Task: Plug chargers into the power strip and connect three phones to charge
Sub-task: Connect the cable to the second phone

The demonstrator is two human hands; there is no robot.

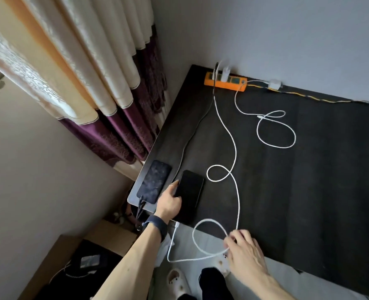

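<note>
Phone (pixel 191 191) lies lengthwise twd strip (pixel 233 86) (left hand (pixel 168 202) grips).

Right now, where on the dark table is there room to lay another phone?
Bare: the table's right half, right of the long white cable and below the looped cable. Crowded: the left corner, with the scuffed phone, the black phone and the left hand gripping it.

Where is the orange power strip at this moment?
In the head view, the orange power strip lies at the far edge of the dark table, against the wall near its far-left corner; a white charger lies just right of it.
</note>
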